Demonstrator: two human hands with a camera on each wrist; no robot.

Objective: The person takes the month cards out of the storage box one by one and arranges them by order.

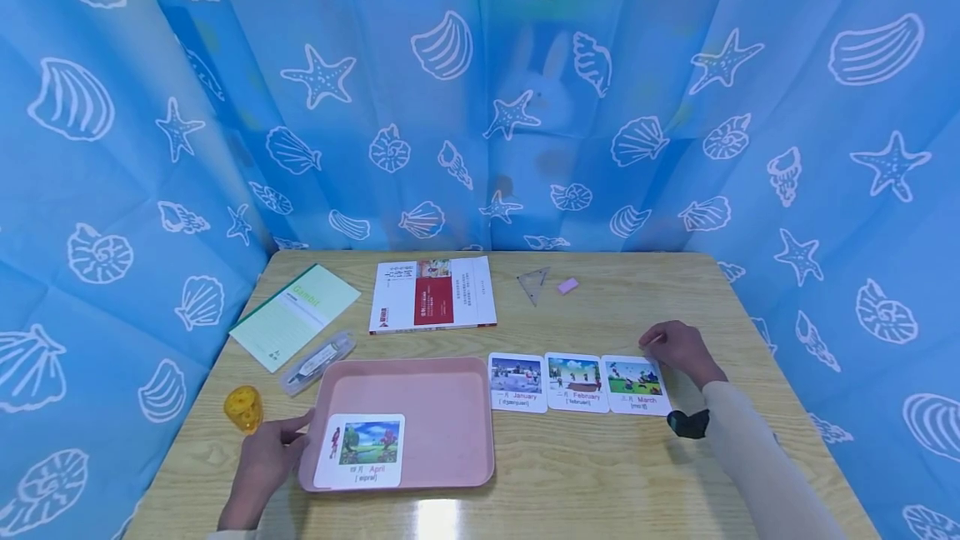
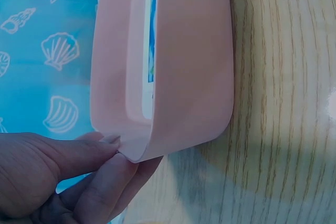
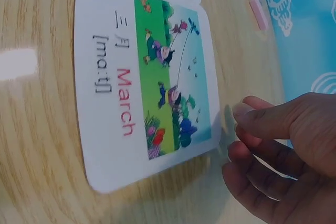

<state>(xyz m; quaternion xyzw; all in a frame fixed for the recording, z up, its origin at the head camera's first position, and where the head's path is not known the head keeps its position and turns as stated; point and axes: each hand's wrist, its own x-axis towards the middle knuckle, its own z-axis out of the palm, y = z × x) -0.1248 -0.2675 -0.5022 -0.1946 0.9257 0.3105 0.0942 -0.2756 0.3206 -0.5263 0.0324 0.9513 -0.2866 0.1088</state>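
My left hand [image 1: 264, 461] pinches the rim of the pink tray [image 1: 442, 423] at its left side, thumb inside and fingers outside in the left wrist view. On the left of the tray floor lies the April card [image 1: 369, 450]. To the tray's right, the January card [image 1: 517, 383], February card [image 1: 577, 383] and March card [image 1: 636, 387] form a row on the table. Beside the upper right corner of the March card is my right hand [image 1: 684, 351]. Its fingers [image 3: 252, 153] are loosely bent, just apart from that card in the right wrist view, and hold nothing.
A yellow object [image 1: 243, 408] stands near my left hand. Behind the tray are a clear pencil case [image 1: 318, 362], a green-edged notebook [image 1: 295, 315] and a white-and-red book [image 1: 433, 294]. A set square [image 1: 533, 284] and pink eraser [image 1: 567, 285] lie farther back; a patterned curtain [image 1: 450, 107] hangs behind.
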